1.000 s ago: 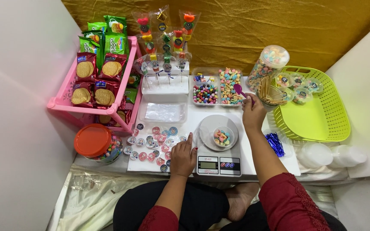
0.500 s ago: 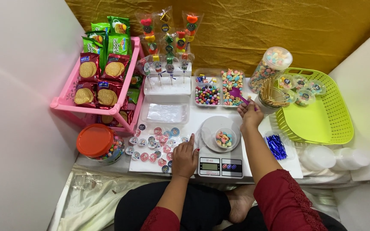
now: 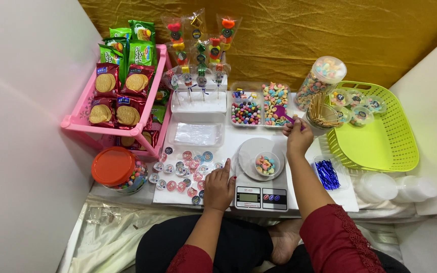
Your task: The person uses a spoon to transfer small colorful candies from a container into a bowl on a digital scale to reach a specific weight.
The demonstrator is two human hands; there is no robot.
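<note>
A low white work surface [image 3: 309, 194] set against a gold cloth backdrop [image 3: 330, 35], with a pink rack [image 3: 77, 121] of biscuit packets at its left and a green basket [image 3: 380, 136] at its right. The right hand [image 3: 298, 137], fingers closed round a purple scoop [image 3: 281, 112], holds it over the tray of pastel sweets [image 3: 275, 103], behind the small cup of sweets [image 3: 266, 164] on the digital scale [image 3: 260, 194]. The left hand [image 3: 218, 188] rests beside the scale with fingers loosely together on the round stickers [image 3: 183, 172].
</note>
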